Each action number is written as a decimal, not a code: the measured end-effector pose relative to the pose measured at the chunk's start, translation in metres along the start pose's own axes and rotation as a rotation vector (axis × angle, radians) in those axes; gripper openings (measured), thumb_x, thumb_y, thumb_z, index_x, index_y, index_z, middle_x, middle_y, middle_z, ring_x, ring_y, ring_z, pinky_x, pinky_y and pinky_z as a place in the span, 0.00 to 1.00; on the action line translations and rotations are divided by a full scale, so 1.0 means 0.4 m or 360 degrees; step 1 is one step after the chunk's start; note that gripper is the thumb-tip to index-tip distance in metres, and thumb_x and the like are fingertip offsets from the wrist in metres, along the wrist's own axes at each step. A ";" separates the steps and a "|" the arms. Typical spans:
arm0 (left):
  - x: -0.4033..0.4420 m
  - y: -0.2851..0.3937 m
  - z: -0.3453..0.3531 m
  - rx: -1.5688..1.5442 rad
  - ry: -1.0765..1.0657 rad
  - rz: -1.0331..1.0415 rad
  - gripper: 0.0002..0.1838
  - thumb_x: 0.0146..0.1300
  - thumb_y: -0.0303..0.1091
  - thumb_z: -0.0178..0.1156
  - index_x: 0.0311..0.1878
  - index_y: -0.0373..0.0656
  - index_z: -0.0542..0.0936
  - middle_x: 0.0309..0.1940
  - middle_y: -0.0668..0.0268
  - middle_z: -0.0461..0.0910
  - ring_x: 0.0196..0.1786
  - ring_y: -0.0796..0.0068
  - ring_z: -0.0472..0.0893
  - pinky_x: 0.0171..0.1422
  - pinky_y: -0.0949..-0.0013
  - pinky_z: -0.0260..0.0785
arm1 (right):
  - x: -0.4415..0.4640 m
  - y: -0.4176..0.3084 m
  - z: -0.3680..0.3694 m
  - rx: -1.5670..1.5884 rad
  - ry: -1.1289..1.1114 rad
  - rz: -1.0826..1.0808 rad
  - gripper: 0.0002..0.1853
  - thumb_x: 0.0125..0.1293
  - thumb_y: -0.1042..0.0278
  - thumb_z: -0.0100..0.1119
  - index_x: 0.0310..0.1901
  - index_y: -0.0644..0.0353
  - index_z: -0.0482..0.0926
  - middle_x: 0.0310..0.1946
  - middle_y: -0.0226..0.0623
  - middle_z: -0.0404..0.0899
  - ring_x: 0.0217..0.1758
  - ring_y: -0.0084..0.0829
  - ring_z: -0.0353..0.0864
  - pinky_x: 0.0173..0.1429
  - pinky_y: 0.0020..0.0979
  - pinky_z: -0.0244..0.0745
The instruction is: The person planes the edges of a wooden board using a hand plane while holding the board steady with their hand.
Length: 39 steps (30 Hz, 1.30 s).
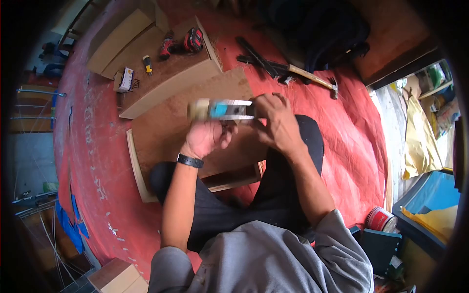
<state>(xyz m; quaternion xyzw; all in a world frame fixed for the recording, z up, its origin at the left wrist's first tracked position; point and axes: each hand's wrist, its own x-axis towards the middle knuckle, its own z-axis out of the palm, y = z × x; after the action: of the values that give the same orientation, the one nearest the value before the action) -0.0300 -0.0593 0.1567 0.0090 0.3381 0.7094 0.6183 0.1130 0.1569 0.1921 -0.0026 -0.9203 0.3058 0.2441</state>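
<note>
Both my hands are raised over a brown board [166, 136] in front of my lap. Between them is a motion-blurred teal-and-silver tool [227, 110] with a tan rounded end at its left; I cannot make out its exact kind. My right hand [279, 119] has its fingers closed round the tool's right end. Just below the tan end, my left hand [206, 137] is turned palm up with curled fingers, seemingly supporting it. A black watch [190, 160] is on the left wrist.
A wooden panel assembly [171, 90] at the upper left bears a red-and-black drill [193, 40], a yellow-and-black cutter [147, 65] and a small box [126, 79]. Beyond my right hand lies a hammer [312, 77] on the red sheet [342, 146]. A can [381, 219] lies at the right.
</note>
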 end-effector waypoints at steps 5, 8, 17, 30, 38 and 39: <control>0.095 -0.072 -0.124 0.1807 0.0832 0.0490 0.29 0.78 0.48 0.60 0.75 0.43 0.73 0.58 0.49 0.85 0.60 0.53 0.85 0.63 0.57 0.78 | 0.047 0.030 -0.105 0.0503 0.0340 0.0618 0.23 0.72 0.51 0.70 0.45 0.65 0.74 0.27 0.42 0.76 0.31 0.49 0.80 0.36 0.42 0.73; 0.160 -0.108 -0.183 0.2537 0.1003 0.0763 0.26 0.77 0.37 0.59 0.76 0.44 0.73 0.75 0.52 0.70 0.77 0.45 0.68 0.79 0.47 0.63 | 0.030 0.128 -0.139 0.1356 0.0230 0.0871 0.19 0.78 0.56 0.63 0.58 0.61 0.73 0.23 0.25 0.70 0.21 0.19 0.70 0.25 0.25 0.61; 0.250 -0.151 -0.233 0.3466 0.1540 0.0862 0.32 0.79 0.50 0.49 0.83 0.56 0.63 0.85 0.54 0.55 0.86 0.45 0.52 0.86 0.36 0.41 | -0.315 0.281 0.114 0.2017 0.0061 0.1794 0.16 0.79 0.56 0.61 0.59 0.50 0.68 0.33 0.33 0.77 0.25 0.26 0.77 0.27 0.30 0.72; 0.251 -0.117 -0.209 0.3395 0.1445 0.0553 0.34 0.77 0.49 0.50 0.84 0.54 0.62 0.86 0.54 0.54 0.87 0.43 0.50 0.87 0.34 0.35 | -0.072 0.416 0.419 0.1571 -0.0102 0.1331 0.18 0.82 0.54 0.56 0.58 0.60 0.70 0.44 0.30 0.73 0.48 0.20 0.69 0.54 0.27 0.68; 0.249 -0.105 -0.200 0.3375 0.1401 0.0487 0.35 0.77 0.47 0.50 0.84 0.52 0.62 0.86 0.51 0.53 0.87 0.41 0.50 0.87 0.34 0.35 | 0.249 0.503 0.512 0.1827 0.0240 0.1069 0.22 0.81 0.52 0.57 0.63 0.61 0.73 0.51 0.27 0.75 0.52 0.19 0.69 0.59 0.25 0.67; 0.250 -0.104 -0.200 0.3374 0.1402 0.0483 0.35 0.77 0.47 0.50 0.84 0.52 0.62 0.86 0.51 0.53 0.87 0.41 0.50 0.87 0.34 0.35 | 0.275 0.502 0.509 0.1802 0.0256 0.1063 0.22 0.81 0.52 0.57 0.63 0.61 0.73 0.51 0.27 0.75 0.52 0.19 0.69 0.59 0.25 0.67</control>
<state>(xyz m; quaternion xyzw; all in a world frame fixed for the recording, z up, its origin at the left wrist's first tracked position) -0.0516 -0.0081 0.0342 0.3154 0.9449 0.0785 0.0377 -0.1048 0.2228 -0.0134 -0.1820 -0.5461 0.8004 0.1676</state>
